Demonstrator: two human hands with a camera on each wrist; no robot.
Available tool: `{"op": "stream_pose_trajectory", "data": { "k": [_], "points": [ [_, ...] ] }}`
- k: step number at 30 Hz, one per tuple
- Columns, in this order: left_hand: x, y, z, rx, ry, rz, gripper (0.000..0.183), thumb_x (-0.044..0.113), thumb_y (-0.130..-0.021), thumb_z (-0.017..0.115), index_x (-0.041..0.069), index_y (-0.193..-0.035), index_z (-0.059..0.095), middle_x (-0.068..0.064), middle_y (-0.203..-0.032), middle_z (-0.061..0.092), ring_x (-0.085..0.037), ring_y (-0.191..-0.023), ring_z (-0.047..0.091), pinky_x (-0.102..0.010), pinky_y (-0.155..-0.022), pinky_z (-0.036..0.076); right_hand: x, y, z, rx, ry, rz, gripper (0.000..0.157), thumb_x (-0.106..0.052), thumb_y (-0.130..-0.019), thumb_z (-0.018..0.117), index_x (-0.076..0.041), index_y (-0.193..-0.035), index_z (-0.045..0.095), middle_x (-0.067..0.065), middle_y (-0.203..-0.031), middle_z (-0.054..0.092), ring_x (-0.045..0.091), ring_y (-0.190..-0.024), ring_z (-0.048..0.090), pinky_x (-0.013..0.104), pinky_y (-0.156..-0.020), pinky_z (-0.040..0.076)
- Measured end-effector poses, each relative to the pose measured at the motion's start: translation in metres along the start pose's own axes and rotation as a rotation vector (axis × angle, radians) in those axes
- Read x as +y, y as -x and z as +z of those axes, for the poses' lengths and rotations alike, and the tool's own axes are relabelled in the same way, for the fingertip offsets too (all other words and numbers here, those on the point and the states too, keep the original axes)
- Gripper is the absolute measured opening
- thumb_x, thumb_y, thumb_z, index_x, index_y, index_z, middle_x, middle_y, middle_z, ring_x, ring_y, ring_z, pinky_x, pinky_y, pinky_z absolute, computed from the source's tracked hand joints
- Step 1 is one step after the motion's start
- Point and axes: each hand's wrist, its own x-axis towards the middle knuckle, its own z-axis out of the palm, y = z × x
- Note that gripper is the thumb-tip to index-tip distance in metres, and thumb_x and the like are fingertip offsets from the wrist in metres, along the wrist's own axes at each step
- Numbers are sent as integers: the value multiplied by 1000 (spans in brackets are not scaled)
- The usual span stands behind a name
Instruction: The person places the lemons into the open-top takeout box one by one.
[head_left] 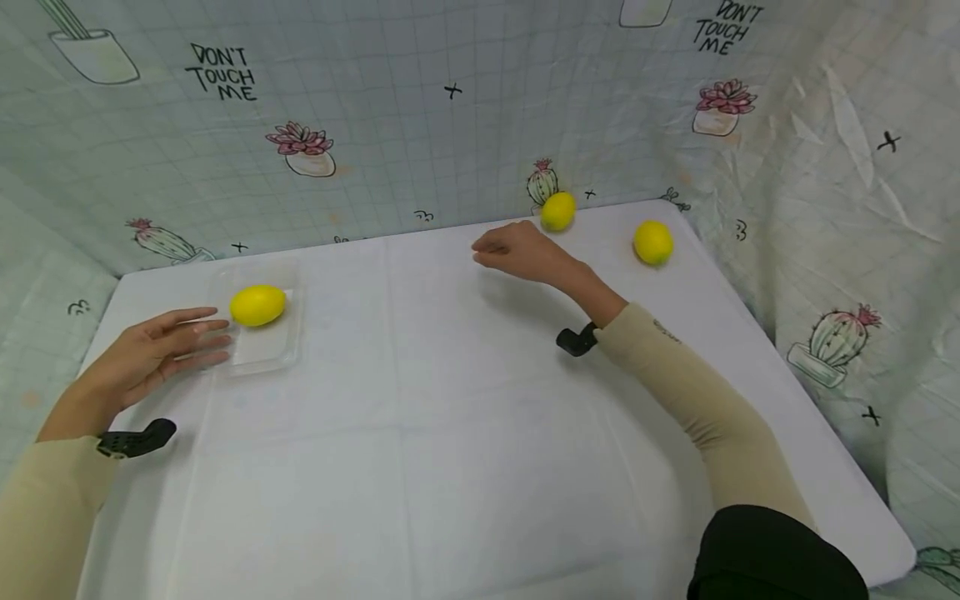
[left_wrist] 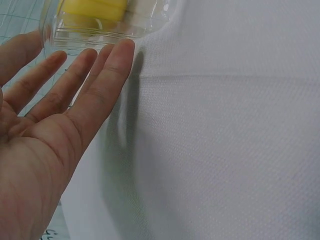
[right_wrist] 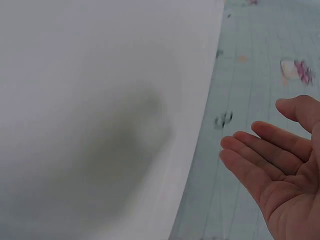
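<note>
A yellow lemon (head_left: 257,306) lies in a clear plastic container (head_left: 264,364) at the left of the table. Beside the container's left edge is my left hand (head_left: 161,354), fingers extended. In the left wrist view, the fingertips of the left hand (left_wrist: 65,105) are at the container wall (left_wrist: 90,41); whether they touch it I cannot tell. My right hand (head_left: 525,252) hovers over the back of the table, and the right wrist view shows the right hand (right_wrist: 285,170) with fingers loosely extended and nothing in the palm. Nearest to it is a second lemon (head_left: 558,212).
Another lemon (head_left: 653,242) sits at the back right of the white table (head_left: 465,467). A printed cloth (head_left: 390,125) hangs behind the table's back edge and along both sides. Dark wrist straps with cameras (head_left: 577,340) stick out from both wrists.
</note>
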Motion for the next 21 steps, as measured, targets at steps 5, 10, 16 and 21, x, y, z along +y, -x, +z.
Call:
{"op": "stream_pose_trajectory", "data": {
  "k": [5,10,16,21],
  "points": [
    [1,1,2,-14,23,5,56,1,-108,45,7,-160,26,4,-131,68,-17,-115,69,-34,-92,60,35,39,-23,70,70,86,38,-27,-104,60,-2,-132,67,13,-128,70,26,-112,67,41,-94,58],
    [0,2,2,-14,21,7,55,2,-107,47,7,-159,28,5,-132,67,-18,-115,69,-35,-93,59,66,73,-45,117,126,170,41,-27,-104,60,0,-135,64,17,-128,69,32,-115,66,48,-95,57],
    [-2,2,1,-16,8,5,58,2,-108,46,5,-161,21,6,-131,67,-16,-115,69,-33,-92,59,97,104,-70,153,238,179,40,-24,-104,60,2,-134,63,22,-125,69,37,-112,67,53,-91,58],
    [-2,1,1,-10,7,5,57,4,-108,47,7,-160,25,7,-129,68,-14,-114,70,-32,-91,60,113,122,-89,149,321,184,40,-22,-103,61,4,-133,63,24,-126,67,41,-112,66,56,-92,56]
  ]
}}
